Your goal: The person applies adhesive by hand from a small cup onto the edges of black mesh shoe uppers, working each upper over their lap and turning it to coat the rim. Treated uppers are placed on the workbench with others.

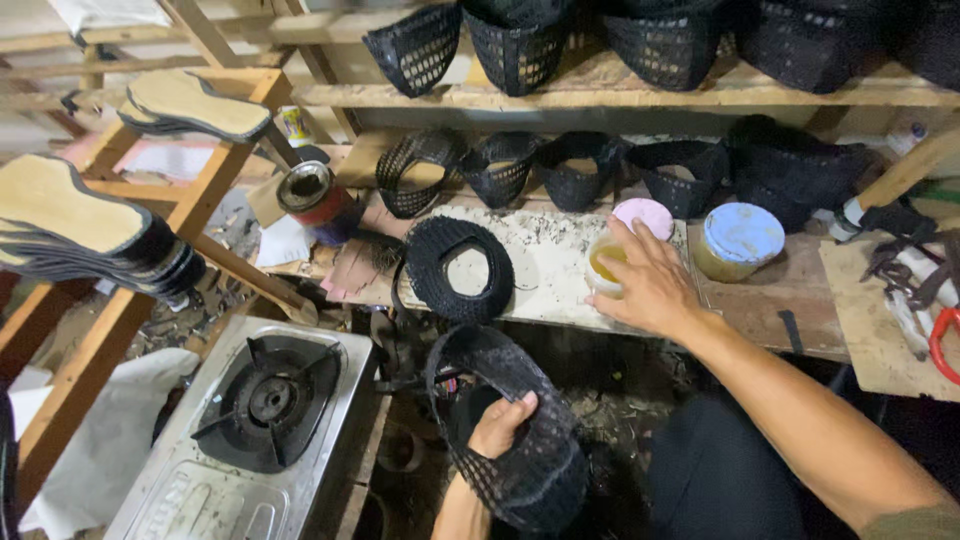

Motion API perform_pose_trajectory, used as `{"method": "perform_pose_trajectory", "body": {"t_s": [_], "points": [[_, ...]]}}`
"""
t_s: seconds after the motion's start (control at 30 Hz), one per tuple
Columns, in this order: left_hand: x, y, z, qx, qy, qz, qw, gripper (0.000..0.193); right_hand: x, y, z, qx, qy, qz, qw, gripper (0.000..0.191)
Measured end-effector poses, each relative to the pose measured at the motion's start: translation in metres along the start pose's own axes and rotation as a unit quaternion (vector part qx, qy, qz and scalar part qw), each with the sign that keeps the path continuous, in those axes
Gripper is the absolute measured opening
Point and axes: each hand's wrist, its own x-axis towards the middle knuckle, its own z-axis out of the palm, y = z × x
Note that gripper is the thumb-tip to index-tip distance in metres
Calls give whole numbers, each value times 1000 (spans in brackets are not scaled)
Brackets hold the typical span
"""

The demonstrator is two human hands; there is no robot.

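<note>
Right hand (650, 285) rests on the small glue pot (606, 263) on the workbench (560, 290), fingers spread. Left hand (500, 425) grips 1 black mesh shoe upper (520, 440) down low — it seems wise to dip gently and hold steady.

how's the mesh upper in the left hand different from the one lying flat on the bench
The held upper is gripped by the left hand, curled below the bench; the bench upper lies flat, untouched, showing pale bench through its opening. Both are black woven mesh.
</note>
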Motion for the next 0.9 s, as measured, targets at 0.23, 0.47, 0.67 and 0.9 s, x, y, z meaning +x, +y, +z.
{"method": "perform_pose_trajectory", "body": {"t_s": [0.23, 0.47, 0.67, 0.9], "points": [[-4, 16, 0, 16, -12, 20, 1000, 26, -7, 13, -4, 45, -48, 59, 996, 35], [-18, 38, 36, -22, -46, 14, 999, 28, -91, -43, -13, 267, 0, -91, 959, 35], [-20, 37, 68, -17, -82, -7, 996, 30, -107, -60, -20, 239, 8, -137, 961, 47], [-20, 33, 71, -7, -73, 7, 997, 28, -111, -48, -26, 251, 16, -187, 950, 52]]}}
